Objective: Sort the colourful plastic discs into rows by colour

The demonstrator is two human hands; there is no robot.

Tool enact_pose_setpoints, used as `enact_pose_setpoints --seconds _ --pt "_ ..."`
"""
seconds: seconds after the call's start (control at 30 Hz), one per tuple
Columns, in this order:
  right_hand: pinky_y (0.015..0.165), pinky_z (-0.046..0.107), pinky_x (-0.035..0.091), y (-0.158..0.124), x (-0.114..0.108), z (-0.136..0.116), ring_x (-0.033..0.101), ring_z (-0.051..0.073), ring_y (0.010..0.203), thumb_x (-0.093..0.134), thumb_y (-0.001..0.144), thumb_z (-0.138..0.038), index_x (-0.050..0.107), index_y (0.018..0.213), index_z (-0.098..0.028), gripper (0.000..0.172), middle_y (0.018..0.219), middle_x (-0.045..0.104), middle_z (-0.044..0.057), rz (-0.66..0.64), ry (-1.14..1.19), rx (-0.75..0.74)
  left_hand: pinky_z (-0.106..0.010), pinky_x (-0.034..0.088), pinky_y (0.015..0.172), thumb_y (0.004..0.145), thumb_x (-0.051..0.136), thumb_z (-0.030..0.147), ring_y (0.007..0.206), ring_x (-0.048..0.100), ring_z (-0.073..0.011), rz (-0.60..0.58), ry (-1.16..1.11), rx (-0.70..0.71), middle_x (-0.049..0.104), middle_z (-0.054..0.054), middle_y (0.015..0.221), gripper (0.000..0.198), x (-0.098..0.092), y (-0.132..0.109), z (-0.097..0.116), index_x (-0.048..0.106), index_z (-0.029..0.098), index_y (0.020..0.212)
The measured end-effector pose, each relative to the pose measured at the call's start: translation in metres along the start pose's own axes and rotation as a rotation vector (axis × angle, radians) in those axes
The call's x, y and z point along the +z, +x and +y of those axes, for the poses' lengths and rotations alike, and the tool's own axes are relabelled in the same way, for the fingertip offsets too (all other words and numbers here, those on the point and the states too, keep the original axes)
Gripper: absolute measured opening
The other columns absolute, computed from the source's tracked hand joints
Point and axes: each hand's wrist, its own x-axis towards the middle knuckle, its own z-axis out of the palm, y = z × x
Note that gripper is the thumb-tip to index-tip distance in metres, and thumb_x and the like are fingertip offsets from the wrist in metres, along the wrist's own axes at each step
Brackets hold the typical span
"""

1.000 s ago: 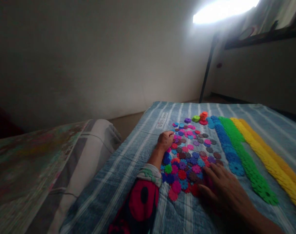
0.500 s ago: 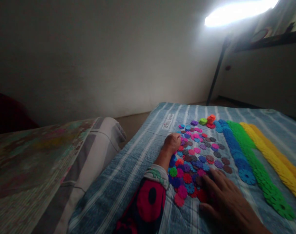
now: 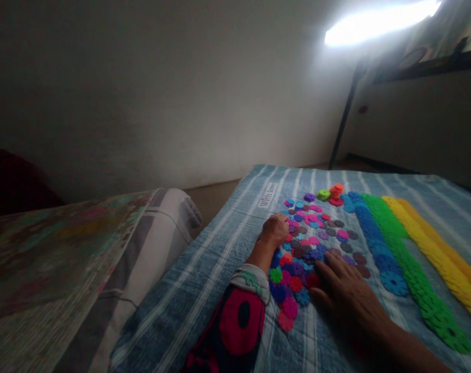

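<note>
A loose spread of notched plastic discs in pink, purple, red, blue and brown lies on the striped blue cloth. My left hand rests at the spread's left edge with its fingers curled in; what they hold, if anything, is hidden. Over the right side of the spread, my right hand lies palm down, open, its fingertips touching discs near a red disc. Part of the discs is covered by this hand.
Overlapping rows of blue discs, green discs and yellow discs run along the right. Small stacks of orange discs and lime discs stand at the back. A lit tube lamp hangs above; a patterned bed cover is at left.
My right hand has slid forward and slightly left over the discs, covering some farther ones. My left hand has hardly moved.
</note>
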Motion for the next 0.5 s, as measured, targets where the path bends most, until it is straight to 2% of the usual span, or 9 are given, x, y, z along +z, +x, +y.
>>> enact_pose_setpoints --seconds 0.13,0.23,0.4,0.5 --pt "0.091 0.052 0.049 0.006 0.004 0.005 0.056 0.037 0.116 0.059 0.085 -0.045 0.066 0.115 -0.015 0.043 0.125 0.061 0.021 0.043 -0.019 -0.002 -0.028 0.048 0.089 0.086 0.048 0.015 0.094 0.065 -0.0186 -0.005 0.028 0.016 0.072 -0.009 0.099 0.022 -0.001 -0.001 0.001 0.068 0.016 0.093" --pt "0.092 0.053 0.048 0.009 0.000 -0.005 0.055 0.037 0.118 0.062 0.084 -0.047 0.066 0.117 -0.017 0.045 0.126 0.061 0.019 0.061 0.024 -0.071 -0.028 0.048 0.089 0.087 0.047 0.015 0.093 0.064 -0.0187 -0.015 0.062 0.046 0.071 -0.009 0.098 0.021 -0.002 -0.001 0.003 0.067 0.015 0.092" --pt "0.099 0.054 0.043 0.019 -0.018 -0.039 0.049 0.034 0.125 0.067 0.080 -0.050 0.058 0.129 -0.026 0.055 0.134 0.057 0.013 -0.073 0.207 -0.219 -0.027 0.047 0.089 0.087 0.047 0.013 0.094 0.063 -0.0187 -0.019 0.098 0.067 0.070 -0.010 0.099 0.020 -0.001 -0.001 0.004 0.066 0.014 0.091" --pt "0.103 0.053 0.040 0.026 -0.022 -0.047 0.050 0.032 0.126 0.066 0.083 -0.047 0.055 0.132 -0.029 0.053 0.135 0.057 0.010 -0.148 0.304 -0.258 -0.028 0.047 0.090 0.087 0.046 0.012 0.094 0.063 -0.0192 -0.015 0.101 0.072 0.070 -0.011 0.098 0.020 -0.001 -0.001 0.004 0.065 0.014 0.091"
